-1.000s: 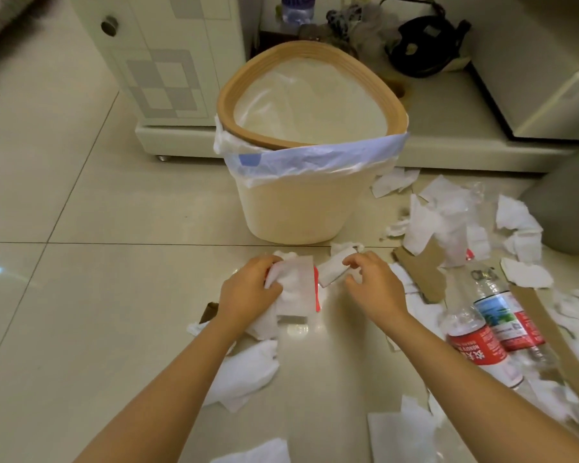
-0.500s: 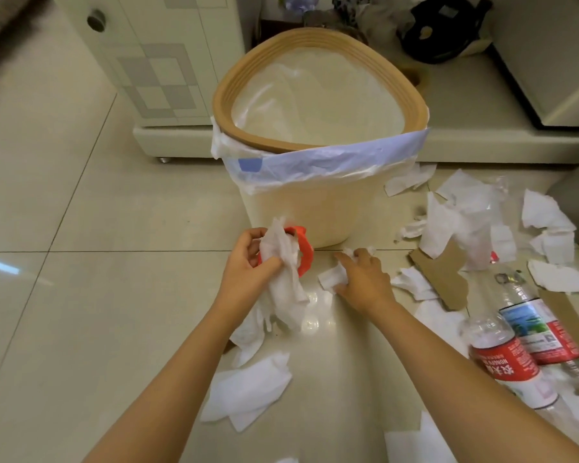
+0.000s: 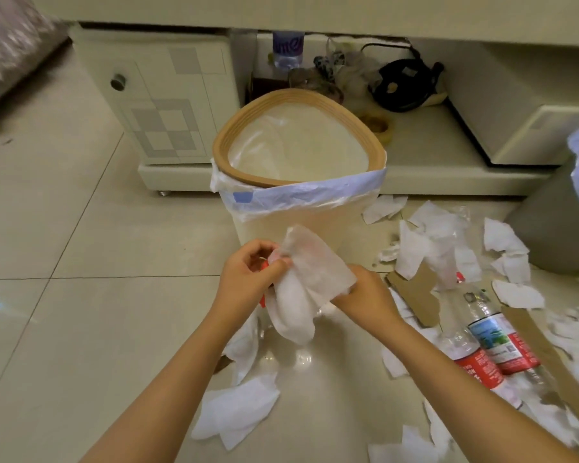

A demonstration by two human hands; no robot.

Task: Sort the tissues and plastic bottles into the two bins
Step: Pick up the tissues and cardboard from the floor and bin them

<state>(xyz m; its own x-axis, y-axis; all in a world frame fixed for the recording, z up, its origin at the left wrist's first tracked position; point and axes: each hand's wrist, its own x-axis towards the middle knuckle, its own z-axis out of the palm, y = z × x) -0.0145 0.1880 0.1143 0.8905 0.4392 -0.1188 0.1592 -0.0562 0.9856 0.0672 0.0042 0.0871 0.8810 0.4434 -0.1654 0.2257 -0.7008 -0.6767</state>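
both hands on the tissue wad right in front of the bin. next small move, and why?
Probably lift the tissues up and forward over the bin rim, then let go. Left hand and right hand both grip the bunch just before the bin, whose lined mouth is open.

A white cabinet stands at the upper left of the frame, with grey squares on its door and a round knob. Right of it, on a low shelf, sits a black thing with a cord, a roll of tape and a bottle with a purple label. Brown cardboard pieces lie flat on the shiny tile floor at the right.
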